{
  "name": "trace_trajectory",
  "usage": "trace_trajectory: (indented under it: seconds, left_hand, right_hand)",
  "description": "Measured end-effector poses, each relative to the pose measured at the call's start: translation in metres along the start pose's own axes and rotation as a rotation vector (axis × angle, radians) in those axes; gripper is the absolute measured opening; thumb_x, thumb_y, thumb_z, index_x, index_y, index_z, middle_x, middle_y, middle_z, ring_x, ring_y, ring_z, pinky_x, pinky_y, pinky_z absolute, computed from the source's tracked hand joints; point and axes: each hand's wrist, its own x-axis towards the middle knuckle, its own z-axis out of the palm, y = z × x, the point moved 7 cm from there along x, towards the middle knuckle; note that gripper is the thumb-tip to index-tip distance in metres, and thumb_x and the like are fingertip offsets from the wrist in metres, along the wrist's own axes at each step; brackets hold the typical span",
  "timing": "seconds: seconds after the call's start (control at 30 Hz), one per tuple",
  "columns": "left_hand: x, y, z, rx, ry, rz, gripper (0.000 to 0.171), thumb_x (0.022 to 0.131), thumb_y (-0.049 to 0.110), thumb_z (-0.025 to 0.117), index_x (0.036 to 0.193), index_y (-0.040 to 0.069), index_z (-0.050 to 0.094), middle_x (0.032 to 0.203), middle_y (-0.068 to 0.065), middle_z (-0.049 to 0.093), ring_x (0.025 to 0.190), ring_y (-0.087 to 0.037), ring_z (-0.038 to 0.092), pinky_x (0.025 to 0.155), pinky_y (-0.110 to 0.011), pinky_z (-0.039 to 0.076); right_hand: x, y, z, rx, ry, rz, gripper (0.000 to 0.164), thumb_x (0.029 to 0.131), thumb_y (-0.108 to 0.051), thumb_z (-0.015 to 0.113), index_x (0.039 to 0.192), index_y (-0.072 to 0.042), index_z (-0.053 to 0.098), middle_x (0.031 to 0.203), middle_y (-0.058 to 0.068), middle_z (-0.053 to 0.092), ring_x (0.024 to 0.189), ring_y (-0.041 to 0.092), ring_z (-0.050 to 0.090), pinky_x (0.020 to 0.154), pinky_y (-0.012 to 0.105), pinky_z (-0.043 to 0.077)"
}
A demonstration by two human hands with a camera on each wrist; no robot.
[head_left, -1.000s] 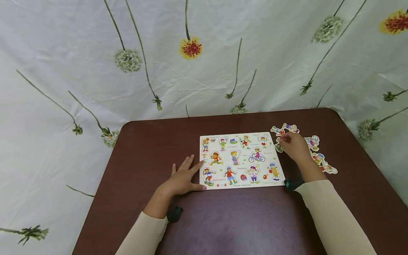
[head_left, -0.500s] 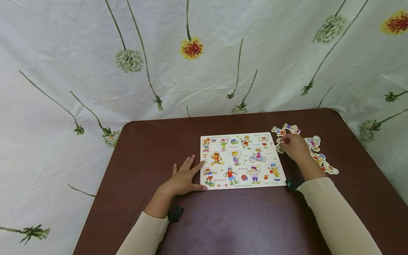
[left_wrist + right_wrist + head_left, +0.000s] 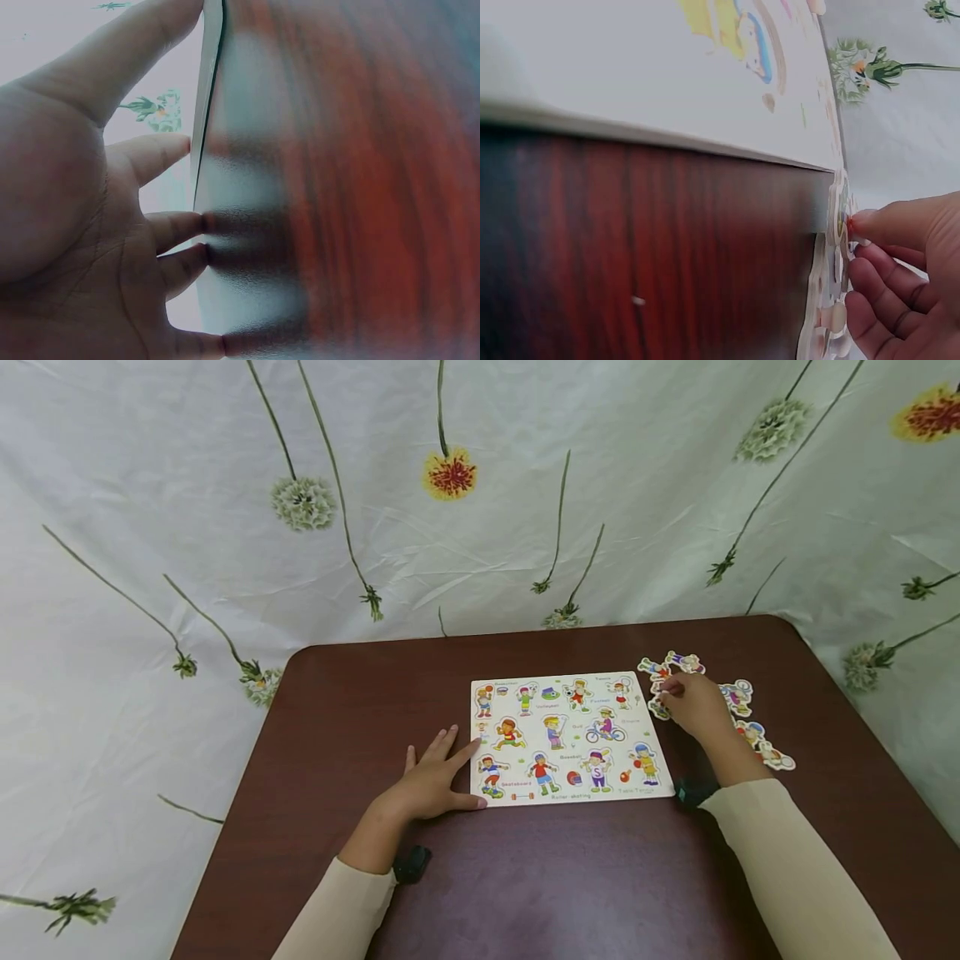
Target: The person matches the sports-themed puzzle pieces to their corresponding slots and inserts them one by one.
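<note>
A white puzzle board (image 3: 534, 732) printed with children playing sports lies flat on the table. My left hand (image 3: 423, 787) rests at its left side, fingers spread, with the thumb at the near corner and a fingertip on the edge. In the left wrist view the thumb touches the board's rim. Beyond the board's right edge, my right hand (image 3: 699, 708) pinches a small red knob on a cut-out puzzle piece (image 3: 659, 708), with thumb and fingers together. The right wrist view shows that piece (image 3: 838, 217) low among others, partly hidden by the fingertips.
More cut-out pieces lie around the right hand: a pair (image 3: 684, 662) behind it, a bicycle piece (image 3: 737, 697) to its right, and another piece (image 3: 772, 756) by the wrist. The brown table (image 3: 360, 718) ends at a floral cloth (image 3: 495, 560) behind.
Almost nothing differs. The right hand keeps its place over the pieces with only a tiny shift, and the left hand stays still at the board's edge.
</note>
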Motion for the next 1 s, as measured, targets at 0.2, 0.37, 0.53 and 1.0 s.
trace_trajectory:
  seconds: [0.2, 0.37, 0.53, 1.0]
  left_hand:
    - [-0.001, 0.000, 0.000, 0.001, 0.002, 0.001, 0.092, 0.079, 0.056, 0.072, 0.154, 0.031, 0.024, 0.165, -0.009, 0.004, 0.153, -0.028, 0.001, 0.116, -0.066, -0.005]
    - [-0.002, 0.001, 0.000, 0.005, -0.001, 0.007, 0.093, 0.079, 0.057, 0.071, 0.154, 0.031, 0.024, 0.165, -0.009, 0.004, 0.153, -0.028, 0.001, 0.116, -0.067, -0.005]
    - [-0.003, 0.001, -0.001, 0.005, 0.006, 0.003, 0.093, 0.079, 0.057, 0.072, 0.154, 0.031, 0.024, 0.165, -0.009, 0.004, 0.153, -0.028, 0.001, 0.116, -0.067, -0.004]
    - [-0.003, 0.001, -0.002, -0.005, 0.011, 0.008, 0.093, 0.078, 0.056, 0.073, 0.154, 0.030, 0.025, 0.165, -0.010, 0.006, 0.153, -0.029, 0.002, 0.115, -0.068, -0.003]
  right_hand:
    - [-0.006, -0.007, -0.004, 0.027, 0.025, -0.022, 0.020, 0.095, -0.017, 0.060, 0.106, -0.001, 0.064, 0.100, 0.019, 0.065, 0.085, 0.029, 0.060, 0.065, 0.033, 0.046]
    - [-0.014, -0.017, -0.004, 0.053, 0.026, -0.037, 0.021, 0.095, -0.017, 0.060, 0.107, -0.001, 0.064, 0.101, 0.019, 0.061, 0.087, 0.030, 0.059, 0.067, 0.034, 0.046]
    - [-0.021, -0.027, 0.001, 0.081, 0.028, -0.051, 0.022, 0.095, -0.018, 0.061, 0.109, -0.001, 0.065, 0.104, 0.019, 0.059, 0.091, 0.030, 0.059, 0.071, 0.037, 0.047]
    - [-0.042, -0.066, 0.016, 0.122, 0.026, -0.153, 0.018, 0.093, -0.018, 0.065, 0.105, -0.005, 0.068, 0.101, 0.013, 0.062, 0.090, 0.026, 0.061, 0.075, 0.038, 0.049]
